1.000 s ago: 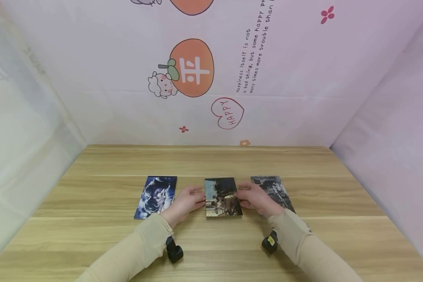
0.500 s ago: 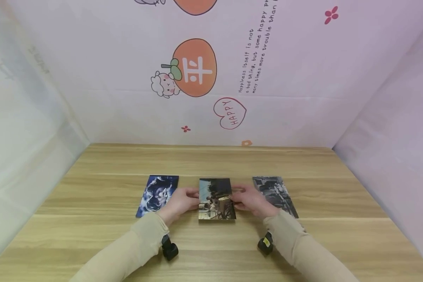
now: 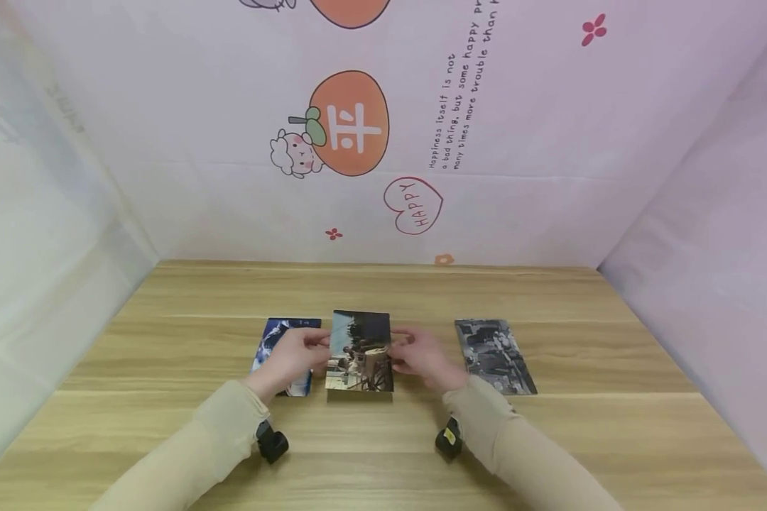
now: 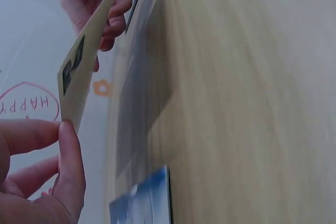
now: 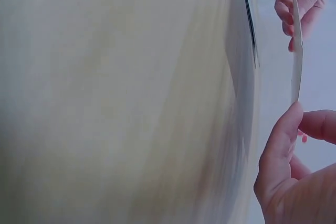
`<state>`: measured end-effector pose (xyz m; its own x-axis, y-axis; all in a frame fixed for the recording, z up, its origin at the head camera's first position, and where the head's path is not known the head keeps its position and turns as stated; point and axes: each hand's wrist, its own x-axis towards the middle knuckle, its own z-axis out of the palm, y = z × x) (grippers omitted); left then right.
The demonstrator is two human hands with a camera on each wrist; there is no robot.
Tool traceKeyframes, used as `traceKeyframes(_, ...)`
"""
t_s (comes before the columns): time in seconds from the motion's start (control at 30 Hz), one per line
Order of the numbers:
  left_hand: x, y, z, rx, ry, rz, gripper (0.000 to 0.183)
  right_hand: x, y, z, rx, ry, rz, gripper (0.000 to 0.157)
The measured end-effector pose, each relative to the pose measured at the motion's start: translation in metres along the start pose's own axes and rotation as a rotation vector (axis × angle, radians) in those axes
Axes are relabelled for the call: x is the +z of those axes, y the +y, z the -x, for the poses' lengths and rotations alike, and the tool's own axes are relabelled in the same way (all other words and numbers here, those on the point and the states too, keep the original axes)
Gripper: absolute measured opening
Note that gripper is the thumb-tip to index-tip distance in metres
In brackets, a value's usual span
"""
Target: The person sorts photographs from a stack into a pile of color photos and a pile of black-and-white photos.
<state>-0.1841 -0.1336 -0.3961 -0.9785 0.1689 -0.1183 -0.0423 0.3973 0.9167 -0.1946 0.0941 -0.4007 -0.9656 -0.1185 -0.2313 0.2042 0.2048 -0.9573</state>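
Observation:
Between both hands, raised off the table, is a photo card (image 3: 360,353) with a dark street-like scene. My left hand (image 3: 292,358) pinches its left edge between thumb and finger; my right hand (image 3: 425,357) pinches the right edge. In the left wrist view the card's pale back (image 4: 86,69) shows, with a small dark print on it. The right wrist view has the card (image 5: 297,61) almost edge-on. A blue-toned photo card (image 3: 302,384) lies on the table, partly hidden under my left hand. To the right lies a grey photo card (image 3: 496,357), apart from my right hand.
The wooden table (image 3: 383,461) runs back to a white printed cloth wall (image 3: 518,213). Cloth walls also stand at the left (image 3: 51,284) and right (image 3: 709,284). Each wrist wears a small black camera (image 3: 273,443).
Both hands have moved left with the dark street-like photo card and lifted it off the table. My left hand now covers part of the blue-toned card. The grey card is fully uncovered.

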Motion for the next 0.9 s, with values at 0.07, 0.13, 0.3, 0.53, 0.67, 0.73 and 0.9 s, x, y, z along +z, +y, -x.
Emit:
traceKeyframes(0.07, -0.01, -0.003, 0.002, 0.018, -0.011, -0.01, 0.048, 0.007, -0.003, -0.002, -0.012, -0.006, -0.014, 0.05)
traceKeyframes(0.13, -0.019, -0.006, 0.003, 0.024, -0.019, -0.008, 0.048, 0.015, -0.005, -0.004, -0.031, -0.014, -0.021, 0.05)
traceKeyframes(0.3, -0.037, -0.012, 0.005, -0.003, -0.02, 0.0, 0.05, 0.034, -0.009, -0.007, -0.052, -0.038, -0.037, 0.051)
traceKeyframes(0.53, -0.062, -0.024, 0.015, -0.04, -0.035, -0.01, 0.052, 0.067, -0.013, -0.011, -0.038, -0.063, -0.069, 0.052)
traceKeyframes(0.67, -0.076, -0.033, 0.017, -0.023, -0.049, -0.054, 0.052, 0.082, -0.015, -0.013, -0.042, -0.084, -0.085, 0.053)
traceKeyframes(0.73, -0.081, -0.036, 0.018, -0.018, -0.053, -0.061, 0.052, 0.088, -0.016, -0.015, -0.043, -0.091, -0.093, 0.054)
traceKeyframes(0.9, -0.09, -0.042, 0.018, -0.001, -0.038, -0.102, 0.052, 0.099, -0.015, -0.02, -0.032, -0.098, -0.103, 0.055)
